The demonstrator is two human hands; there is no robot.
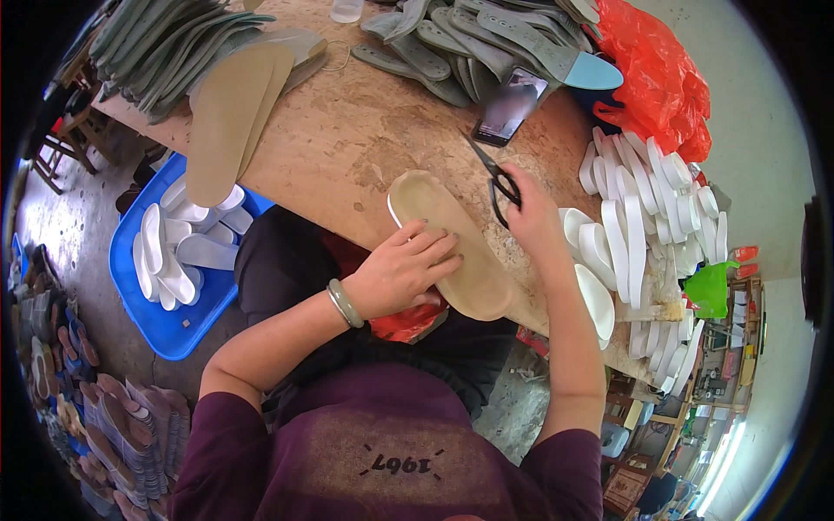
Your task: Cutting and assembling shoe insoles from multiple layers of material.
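My left hand (404, 267), with a pale bangle at the wrist, grips a tan shoe sole (460, 227) with a white edge. Its fingers lie across the sole's top, and the thumb is mostly hidden below. The sole lies at a slant over the table's near edge. To its right, my right hand (532, 207) is closed on black-handled scissors (493, 170), their blades pointing away from me towards a phone (512, 106). The scissors are apart from the sole.
Tan sheets (234, 122) and stacked grey soles (165, 52) occupy the wooden table's (373, 130) far left. More grey soles (486, 39) and a red plastic bag (656, 74) sit at the back. White soles (630, 234) crowd the right; others fill a blue tray (130, 286) at left.
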